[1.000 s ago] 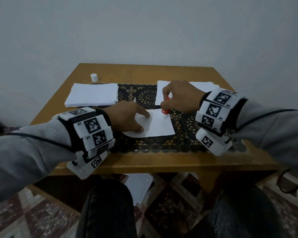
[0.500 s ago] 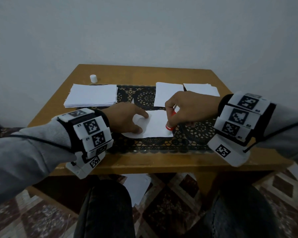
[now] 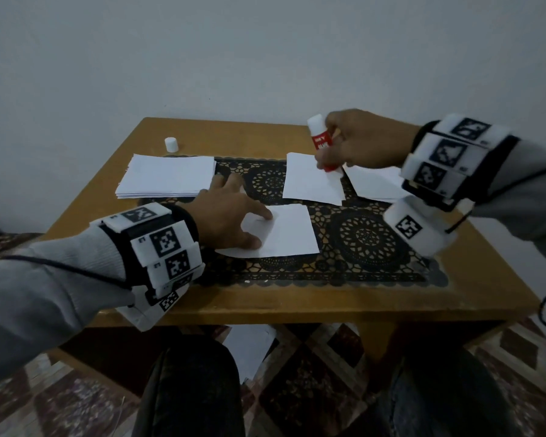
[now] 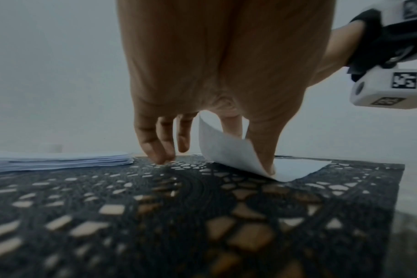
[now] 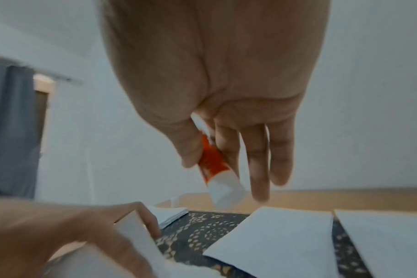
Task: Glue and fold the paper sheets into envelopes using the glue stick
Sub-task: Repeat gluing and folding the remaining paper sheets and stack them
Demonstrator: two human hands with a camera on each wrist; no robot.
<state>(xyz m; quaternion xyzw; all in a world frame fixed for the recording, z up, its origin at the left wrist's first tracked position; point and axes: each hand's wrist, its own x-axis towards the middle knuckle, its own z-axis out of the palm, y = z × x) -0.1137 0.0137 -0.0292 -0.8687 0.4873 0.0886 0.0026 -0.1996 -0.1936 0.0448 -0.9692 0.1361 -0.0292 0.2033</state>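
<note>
Head view shows a pale bare wall (image 3: 265, 52) behind a small wooden table (image 3: 265, 301), which bears a black lace mat (image 3: 360, 238). At the table's far left lies a stack of white paper sheets (image 3: 167, 178); a white cap (image 3: 171, 144) stands just behind it. Two more white folded sheets (image 3: 309, 181) lie at the far right of the mat, side by side. Nearer the person, a half-folded sheet (image 3: 290, 231) lies on the mat. Both forearms wear grey sleeves and wrist bands of black-and-white markers. The left hand (image 3: 230, 216) reaches forward, palm down, forefinger and thumb spread and pressing on the left part of that sheet; the left wrist view shows the thumb (image 4: 264, 150) pinning a curled-up flap of the paper to the mat while the other fingers (image 4: 155, 148) touch the mat beside it. The right hand (image 3: 356, 143) is raised above the far right sheets, thumb and fingers pinching the red-and-white glue stick (image 3: 320, 140), which is tilted with its white end uppermost. In the right wrist view the stick (image 5: 217, 169) sits between thumb and forefinger, clear of the paper below.
</note>
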